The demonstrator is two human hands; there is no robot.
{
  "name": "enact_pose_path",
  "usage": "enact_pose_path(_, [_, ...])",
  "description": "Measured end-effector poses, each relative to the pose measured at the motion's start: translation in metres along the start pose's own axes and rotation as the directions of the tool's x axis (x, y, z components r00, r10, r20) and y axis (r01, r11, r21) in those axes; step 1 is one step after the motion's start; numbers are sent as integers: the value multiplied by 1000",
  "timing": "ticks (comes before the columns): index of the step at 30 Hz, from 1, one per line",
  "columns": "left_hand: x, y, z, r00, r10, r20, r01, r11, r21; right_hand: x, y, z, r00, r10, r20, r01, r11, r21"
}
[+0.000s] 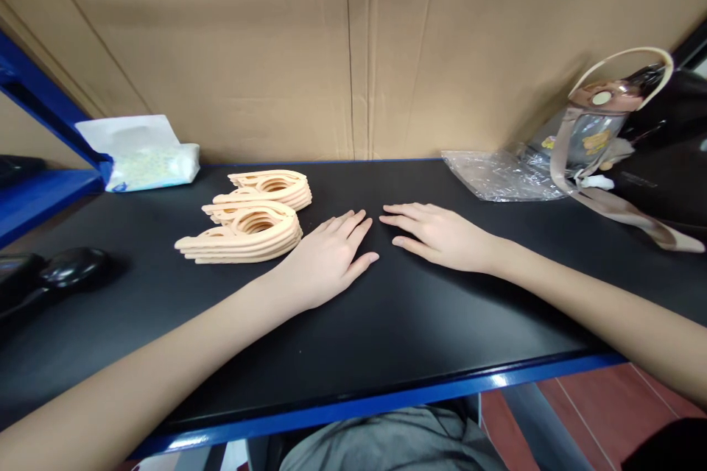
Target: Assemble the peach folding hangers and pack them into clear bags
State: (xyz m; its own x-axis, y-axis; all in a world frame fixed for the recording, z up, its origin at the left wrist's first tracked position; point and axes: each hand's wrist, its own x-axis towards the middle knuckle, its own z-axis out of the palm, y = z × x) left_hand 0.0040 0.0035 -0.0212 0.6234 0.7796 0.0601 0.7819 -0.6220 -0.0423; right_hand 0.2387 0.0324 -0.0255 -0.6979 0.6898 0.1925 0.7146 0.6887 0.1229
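Note:
My left hand lies flat on the black tabletop, fingers spread, holding nothing. Close to its left side are two stacks of beige plastic folding hangers, a nearer stack and a farther stack. The nearer stack almost meets the back of this hand; whether they touch I cannot tell. Across a small gap, my right hand also rests palm down with its fingers apart and nothing in it. The fingertips of both hands point toward each other.
A pack of tissues sits at the back left, and a black rounded device at the left. Back right are a clear plastic bag and a strapped water bottle. Cardboard walls the rear; a blue edge runs along the front.

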Motion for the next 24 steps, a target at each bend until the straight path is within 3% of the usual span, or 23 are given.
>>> enact_pose_path(3, [0,0,-1,1000,6,3,-6,1000,12,-1,28,-10,960,277,-50,-281,952,-124])
enact_pose_path(4, [-1,0,-1,1000,9,4,-9,1000,13,-3,41,-13,920,383,-80,-391,907,-157])
enact_pose_path(6, [-1,0,-1,1000,14,4,-14,1000,12,-8,67,-17,792,606,-74,-605,760,-239])
enact_pose_path(8, [-2,-1,-1,1000,17,0,-17,1000,9,-13,86,-18,707,707,-18,-684,677,-271])
enact_pose_path(10, [-2,-1,0,1000,18,-9,-18,1000,3,-16,96,-16,663,748,39,-710,645,-282])
enact_pose_path(16, [-2,-2,2,999,24,-24,-25,999,-28,-15,92,-20,647,760,63,-720,636,-275])
enact_pose_path(24, [-4,-2,4,998,-10,-61,1,987,-158,-12,62,-49,661,739,-130,-739,610,-287])
